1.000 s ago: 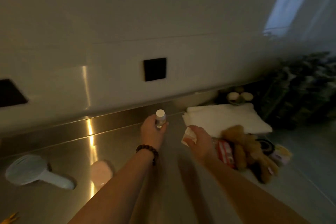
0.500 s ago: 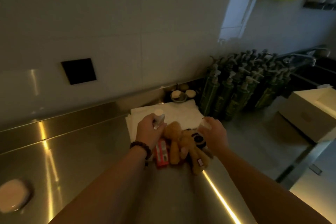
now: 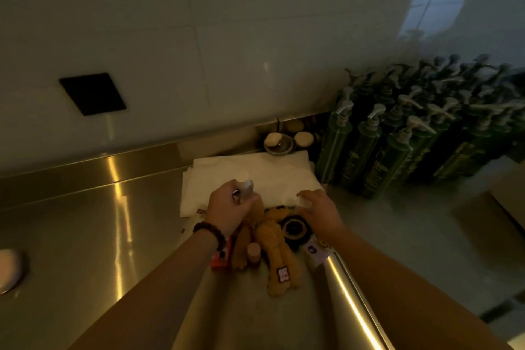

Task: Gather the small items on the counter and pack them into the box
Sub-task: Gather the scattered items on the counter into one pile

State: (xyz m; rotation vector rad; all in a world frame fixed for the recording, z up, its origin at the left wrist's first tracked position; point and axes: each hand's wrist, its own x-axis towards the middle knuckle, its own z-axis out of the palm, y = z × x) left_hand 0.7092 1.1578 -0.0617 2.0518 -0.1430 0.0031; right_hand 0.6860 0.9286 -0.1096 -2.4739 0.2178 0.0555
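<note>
My left hand (image 3: 230, 209) grips a small white-capped bottle (image 3: 246, 187) above a pile of small items on the steel counter (image 3: 85, 250). My right hand (image 3: 319, 212) holds a small pale item (image 3: 302, 201), too blurred to name. Below the hands lie a tan plush toy (image 3: 277, 253), a round black item (image 3: 294, 229), a small pink-capped bottle (image 3: 253, 253), a red packet (image 3: 220, 260) and a tagged pale item (image 3: 314, 253). The box is out of view.
A folded white towel (image 3: 216, 176) lies behind the pile. Several green pump bottles (image 3: 403, 136) crowd the back right. A small dish with round pale pieces (image 3: 278, 140) sits by the wall. A pinkish round object (image 3: 8, 267) is at far left. The counter's edge (image 3: 355, 307) runs at right.
The view swung right, then slightly back; the cream box seen at right half a second ago has left the frame. Both hands stay over the pile, still holding their items.
</note>
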